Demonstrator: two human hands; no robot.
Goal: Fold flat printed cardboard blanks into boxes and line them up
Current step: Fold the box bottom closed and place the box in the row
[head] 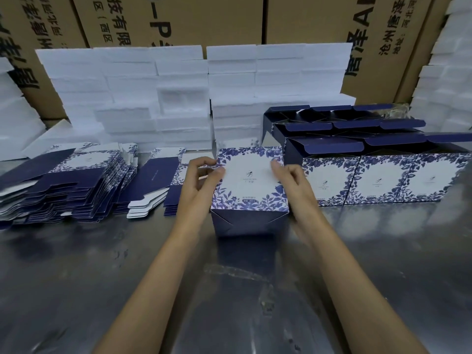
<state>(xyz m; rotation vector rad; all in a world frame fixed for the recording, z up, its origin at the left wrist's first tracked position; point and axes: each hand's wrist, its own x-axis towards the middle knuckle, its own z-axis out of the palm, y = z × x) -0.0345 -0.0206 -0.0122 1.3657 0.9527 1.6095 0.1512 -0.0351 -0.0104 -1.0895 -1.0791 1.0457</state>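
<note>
Box (pixel 249 190) lay on its side on surface (pixel 102 290); left hand (pixel 201 180) & right hand (pixel 291 180) gripped its sides. Finished boxes (pixel 370 180) right of it, blanks (pixel 63 185) left.

This is a packing area in a warehouse or small factory. Tall brown shipping cartons (pixel 178 19) printed with large black Chinese characters wall in the back. In front of them white foam inserts (pixel 158 93) are piled in blocks, with more at the right edge. The work surface is a scuffed metal table (pixel 102 277). Stacks of flat printed blanks (pixel 63 185) lie on its left, and rows of folded blue-and-white boxes (pixel 370 175) stand on the right with their top flaps open.
</note>
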